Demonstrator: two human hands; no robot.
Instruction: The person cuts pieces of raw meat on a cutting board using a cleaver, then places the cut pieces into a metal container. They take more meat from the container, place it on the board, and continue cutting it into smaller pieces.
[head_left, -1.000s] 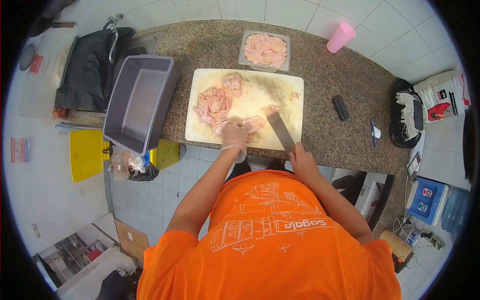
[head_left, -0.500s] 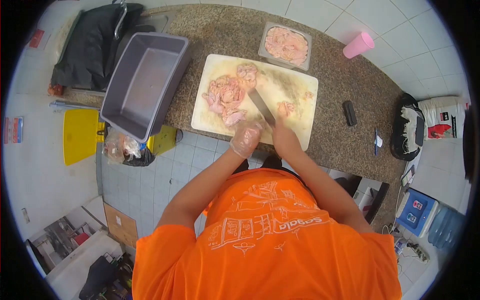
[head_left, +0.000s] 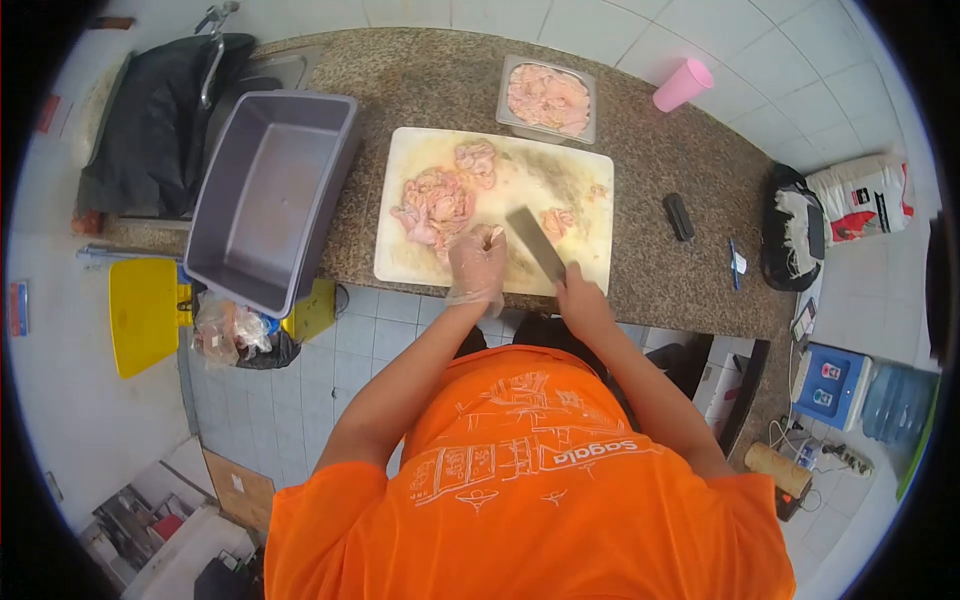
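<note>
Chicken piece (head_left: 492,238) sits right at my left fingertips, near the front edge of the cutting board (head_left: 590,262), just right of the big raw pile (head_left: 436,205). Left hand (head_left: 477,262) is gloved in clear plastic, fingers bent down and pressing on that piece, not wrapped round it. Knife (head_left: 536,243) blade lies just beside the left fingers on their right, tip pointing toward the board's middle, w/ a second small scrap (head_left: 557,220) just past the blade. Can't tell if the edge touches the meat.

Meat looks pale pink, wet, ragged at the edges; board is off-white w/ yellowish smears.

Right hand (head_left: 582,296) is bare, fist closed round the knife handle at the board's front-right corner, over the counter (head_left: 690,280) edge. Both forearms angle in from my orange shirt, left one straighter, right elbow out wide.

Steel tray (head_left: 546,99) w/ more chicken sits at the counter's back edge, behind the board. Grey tub (head_left: 272,190) is at the counter's left end, overhanging the front edge.
</note>
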